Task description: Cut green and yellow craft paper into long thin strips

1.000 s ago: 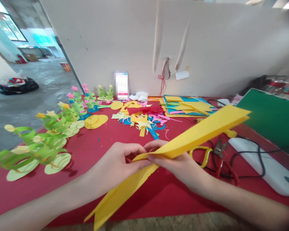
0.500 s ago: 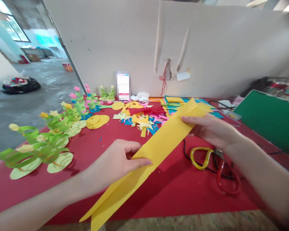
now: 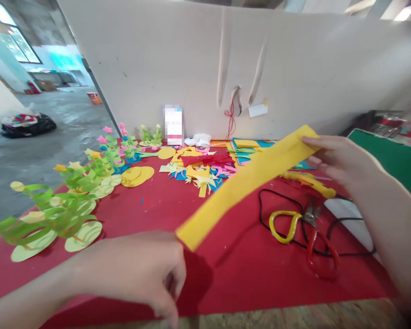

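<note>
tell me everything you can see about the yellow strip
The yellow strip is a long, narrow band of what looks like thin foam or paper, plain and unmarked. It slants above the red table, low near end toward the left hand, far end raised. The right hand pinches the far end; the left hand looks just clear of the near end, though contact is hard to tell. Whether it is folded double cannot be told.

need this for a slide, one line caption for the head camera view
Right hand lifts a folded yellow paper strip above a red table; left hand hangs loose.
</note>
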Available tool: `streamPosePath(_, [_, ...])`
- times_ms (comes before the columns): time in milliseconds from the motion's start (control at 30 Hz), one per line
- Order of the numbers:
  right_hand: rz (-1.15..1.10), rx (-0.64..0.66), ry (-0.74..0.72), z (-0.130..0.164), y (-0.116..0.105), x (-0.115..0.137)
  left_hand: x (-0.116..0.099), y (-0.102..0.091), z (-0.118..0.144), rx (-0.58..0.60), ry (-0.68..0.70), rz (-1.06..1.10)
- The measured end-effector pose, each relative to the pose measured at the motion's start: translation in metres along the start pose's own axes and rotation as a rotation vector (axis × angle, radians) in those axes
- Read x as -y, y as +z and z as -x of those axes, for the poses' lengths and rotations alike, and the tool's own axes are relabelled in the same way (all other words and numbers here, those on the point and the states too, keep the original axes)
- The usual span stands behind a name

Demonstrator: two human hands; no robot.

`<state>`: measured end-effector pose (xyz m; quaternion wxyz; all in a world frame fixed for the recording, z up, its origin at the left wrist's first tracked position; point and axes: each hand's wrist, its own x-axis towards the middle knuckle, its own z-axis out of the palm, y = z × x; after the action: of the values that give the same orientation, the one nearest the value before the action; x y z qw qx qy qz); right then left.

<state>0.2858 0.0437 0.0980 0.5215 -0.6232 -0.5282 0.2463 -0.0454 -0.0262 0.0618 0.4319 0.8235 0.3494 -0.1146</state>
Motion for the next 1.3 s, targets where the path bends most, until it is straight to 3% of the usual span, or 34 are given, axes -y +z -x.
streamPosePath(67, [-0.129,0.025,0.013,0.007,0.003,0.008,-0.005,0.004,0.006,0.048,0.058,-0.046])
streamPosePath(100, [-0.215,0.034,0.012,0.013,0.006,0.013,-0.009,0.007,0.008,0.005,0.081,-0.053])
streamPosePath(233, [-0.458,0.178,-0.063,0.052,0.029,0.032,-0.026,0.009,0.004,-0.461,0.253,-0.115])
streamPosePath(400, [-0.267,0.421,-0.147,0.102,0.049,0.048,-0.046,-0.014,-0.016,-1.041,0.573,-0.430])
streamPosePath(467, [-0.205,0.460,-0.229,0.113,0.051,0.053,-0.048,-0.023,-0.023,-1.170,0.617,-0.513])
streamPosePath(567, [-0.055,0.446,-0.343,0.120,0.052,0.059,-0.047,-0.028,-0.029,-1.196,0.615,-0.562])
streamPosePath(800, [0.342,0.300,-0.580,0.117,0.048,0.055,-0.044,-0.023,-0.027,-1.114,0.625,-0.504])
streamPosePath(967, [0.277,0.105,-0.711,0.116,0.042,0.051,-0.046,-0.021,-0.027,-1.110,0.709,-0.475])
streamPosePath(1167, [0.312,0.195,-0.992,0.116,0.041,0.056,-0.049,-0.019,-0.027,-1.113,0.746,-0.509])
streamPosePath(1300, [0.315,0.192,-1.045,0.114,0.036,0.065,-0.053,-0.020,-0.024,-1.086,0.738,-0.474])
